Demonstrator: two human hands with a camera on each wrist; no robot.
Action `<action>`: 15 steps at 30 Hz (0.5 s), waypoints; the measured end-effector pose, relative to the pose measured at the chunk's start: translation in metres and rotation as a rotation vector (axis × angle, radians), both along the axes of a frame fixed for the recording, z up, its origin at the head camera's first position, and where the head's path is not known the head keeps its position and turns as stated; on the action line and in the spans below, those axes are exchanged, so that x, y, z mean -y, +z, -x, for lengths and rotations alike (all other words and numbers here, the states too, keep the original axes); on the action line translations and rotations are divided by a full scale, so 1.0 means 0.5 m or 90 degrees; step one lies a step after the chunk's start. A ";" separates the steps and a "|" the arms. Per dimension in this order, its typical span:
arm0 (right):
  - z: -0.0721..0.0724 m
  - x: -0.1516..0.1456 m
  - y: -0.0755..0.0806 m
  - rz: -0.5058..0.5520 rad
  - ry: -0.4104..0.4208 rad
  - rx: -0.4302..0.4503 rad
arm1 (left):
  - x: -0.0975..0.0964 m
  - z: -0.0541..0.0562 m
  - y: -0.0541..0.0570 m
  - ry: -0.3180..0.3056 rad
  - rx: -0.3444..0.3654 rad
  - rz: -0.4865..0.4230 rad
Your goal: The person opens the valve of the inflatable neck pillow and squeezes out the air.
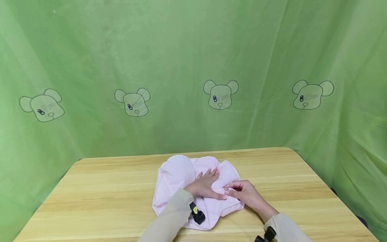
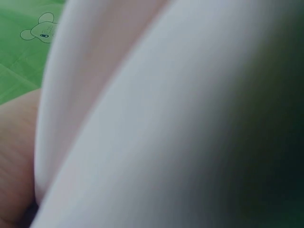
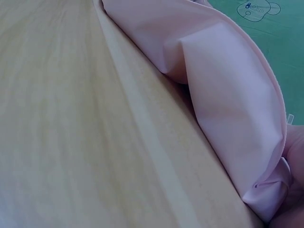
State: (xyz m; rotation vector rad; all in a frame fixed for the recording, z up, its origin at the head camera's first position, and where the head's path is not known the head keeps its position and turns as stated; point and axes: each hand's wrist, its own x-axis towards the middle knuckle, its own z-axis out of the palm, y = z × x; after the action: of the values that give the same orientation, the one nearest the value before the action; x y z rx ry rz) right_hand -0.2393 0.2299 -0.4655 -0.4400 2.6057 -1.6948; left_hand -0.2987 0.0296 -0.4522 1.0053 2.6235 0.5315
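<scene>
A puffy, creased pink inflatable cushion [image 1: 178, 171] lies slumped on the wooden table, its shape uneven. My left hand [image 1: 205, 186] presses on its middle with the fingers spread. At the cushion's right side, my right hand [image 1: 242, 193] pinches a small clear valve [image 1: 226, 189] between thumb and fingers. In the right wrist view, the clear tip [image 3: 290, 118] shows beside the hand [image 3: 295, 152], and the cushion's smooth side [image 3: 228, 95] bulges over the tabletop. Blurred pale material fills most of the left wrist view, with part of the hand [image 2: 16, 156] at its left edge.
The light wooden table [image 1: 99, 195] extends around the cushion on both sides. Behind it hangs a green curtain [image 1: 181, 50] printed with bear heads, which also runs down the left and right sides.
</scene>
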 end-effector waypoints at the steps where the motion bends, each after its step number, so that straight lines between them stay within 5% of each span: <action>1: 0.000 0.000 0.001 -0.002 0.001 0.000 | 0.000 0.000 0.000 -0.001 -0.003 0.002; 15: -0.001 0.001 0.003 -0.003 0.012 0.007 | 0.002 -0.008 0.006 0.014 0.004 0.016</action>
State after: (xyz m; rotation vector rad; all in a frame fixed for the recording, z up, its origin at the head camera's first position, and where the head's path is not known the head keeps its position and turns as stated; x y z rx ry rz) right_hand -0.2387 0.2295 -0.4642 -0.4523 2.5888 -1.6799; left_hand -0.2948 0.0287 -0.4494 0.9658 2.6320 0.5040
